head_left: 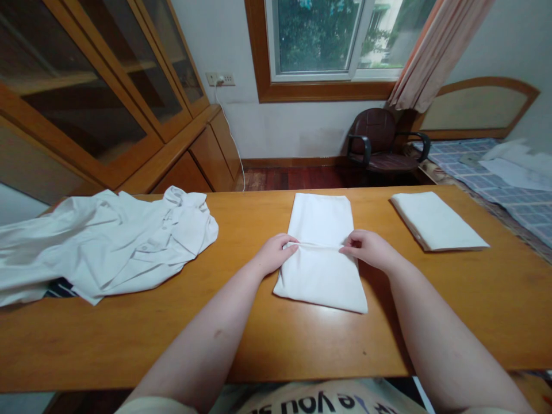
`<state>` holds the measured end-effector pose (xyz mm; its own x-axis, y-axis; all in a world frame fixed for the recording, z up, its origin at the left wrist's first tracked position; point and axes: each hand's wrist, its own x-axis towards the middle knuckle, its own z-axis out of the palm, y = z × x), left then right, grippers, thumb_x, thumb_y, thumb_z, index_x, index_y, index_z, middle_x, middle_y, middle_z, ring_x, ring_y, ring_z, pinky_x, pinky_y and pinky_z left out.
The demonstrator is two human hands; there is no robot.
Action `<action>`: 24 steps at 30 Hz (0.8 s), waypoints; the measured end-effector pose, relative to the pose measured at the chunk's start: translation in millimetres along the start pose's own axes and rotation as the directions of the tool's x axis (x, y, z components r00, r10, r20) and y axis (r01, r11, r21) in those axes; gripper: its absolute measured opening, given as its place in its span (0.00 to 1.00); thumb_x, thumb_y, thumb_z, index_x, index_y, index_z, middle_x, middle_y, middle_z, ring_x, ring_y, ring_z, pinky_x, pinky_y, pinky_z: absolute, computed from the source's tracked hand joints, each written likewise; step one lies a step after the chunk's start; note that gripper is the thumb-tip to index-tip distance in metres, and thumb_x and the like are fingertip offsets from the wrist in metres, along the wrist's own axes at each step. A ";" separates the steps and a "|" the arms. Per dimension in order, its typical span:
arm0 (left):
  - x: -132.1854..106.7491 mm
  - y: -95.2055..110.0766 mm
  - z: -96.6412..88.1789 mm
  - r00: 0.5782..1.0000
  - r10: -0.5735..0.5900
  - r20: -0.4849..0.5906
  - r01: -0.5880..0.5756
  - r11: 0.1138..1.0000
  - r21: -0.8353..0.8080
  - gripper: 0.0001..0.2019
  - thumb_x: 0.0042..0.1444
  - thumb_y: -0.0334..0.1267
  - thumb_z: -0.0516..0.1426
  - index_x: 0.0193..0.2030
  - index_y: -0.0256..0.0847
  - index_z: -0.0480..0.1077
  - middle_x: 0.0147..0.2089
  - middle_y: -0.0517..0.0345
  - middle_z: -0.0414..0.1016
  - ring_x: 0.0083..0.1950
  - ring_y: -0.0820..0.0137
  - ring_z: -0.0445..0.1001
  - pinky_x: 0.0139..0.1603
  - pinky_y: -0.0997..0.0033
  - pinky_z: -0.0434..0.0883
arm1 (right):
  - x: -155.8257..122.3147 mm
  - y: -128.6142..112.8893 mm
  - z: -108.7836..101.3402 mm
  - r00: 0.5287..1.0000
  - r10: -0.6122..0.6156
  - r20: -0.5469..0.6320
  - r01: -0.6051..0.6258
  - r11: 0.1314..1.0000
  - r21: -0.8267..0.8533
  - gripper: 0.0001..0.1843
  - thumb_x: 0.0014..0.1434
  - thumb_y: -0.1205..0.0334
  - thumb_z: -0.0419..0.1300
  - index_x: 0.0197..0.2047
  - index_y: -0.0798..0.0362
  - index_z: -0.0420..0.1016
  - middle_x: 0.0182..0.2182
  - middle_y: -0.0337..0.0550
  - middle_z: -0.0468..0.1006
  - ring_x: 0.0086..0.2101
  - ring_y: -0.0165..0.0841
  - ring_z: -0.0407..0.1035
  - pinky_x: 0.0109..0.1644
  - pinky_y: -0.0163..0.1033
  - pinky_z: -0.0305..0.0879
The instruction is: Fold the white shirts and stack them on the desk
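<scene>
A white garment [321, 253] lies folded into a long strip in the middle of the wooden table [129, 339]. My left hand [275, 253] pinches its left edge at the middle, fingers closed on the cloth. Opposite it, my right hand [367, 248] pinches the right edge, also closed on the cloth. A raised crease runs across the strip between the two hands.
A heap of crumpled white shirts [103, 247] covers the table's left end. A neatly folded white garment [435, 221] lies at the right. Beyond the table stand a dark armchair [379, 144], a wooden cabinet [107, 98] and a bed [509, 184].
</scene>
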<state>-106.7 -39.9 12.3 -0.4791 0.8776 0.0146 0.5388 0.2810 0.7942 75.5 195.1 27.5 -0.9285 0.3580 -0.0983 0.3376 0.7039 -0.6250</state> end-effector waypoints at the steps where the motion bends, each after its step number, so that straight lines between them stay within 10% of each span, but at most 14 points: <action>1: 0.4 0.0 0.0 1.000 -0.006 -0.004 0.006 1.000 -0.010 0.15 0.57 0.45 0.52 0.42 0.39 0.74 0.46 0.51 0.75 0.49 0.63 0.72 0.53 0.64 0.66 | -0.4 0.4 0.2 1.000 -0.005 0.007 0.005 1.000 0.001 0.15 0.51 0.49 0.60 0.24 0.52 0.69 0.27 0.41 0.73 0.29 0.33 0.65 0.34 0.37 0.59; 19: 2.3 -2.0 1.2 0.982 -0.174 -0.067 0.166 0.980 -0.108 0.14 0.54 0.48 0.55 0.42 0.41 0.68 0.29 0.62 0.71 0.31 0.70 0.69 0.34 0.70 0.65 | 3.4 15.9 -0.1 0.995 0.061 0.081 -0.064 0.997 0.041 0.14 0.52 0.51 0.57 0.24 0.51 0.64 0.21 0.36 0.69 0.25 0.30 0.60 0.29 0.36 0.53; 24: -13.3 -1.4 -7.3 0.951 -0.241 0.195 0.299 0.879 -0.371 0.25 0.51 0.47 0.60 0.52 0.39 0.62 0.36 0.55 0.76 0.38 0.66 0.75 0.39 0.66 0.70 | 2.5 13.8 -2.4 0.995 0.038 0.097 -0.039 0.999 0.015 0.14 0.53 0.51 0.55 0.24 0.51 0.63 0.22 0.36 0.68 0.25 0.30 0.60 0.30 0.36 0.53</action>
<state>-106.1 -54.8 15.4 -0.4501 0.8423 -0.2964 0.0729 0.3655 0.9280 78.2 207.2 20.5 -0.9258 0.3228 -0.1968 0.3715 0.6802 -0.6319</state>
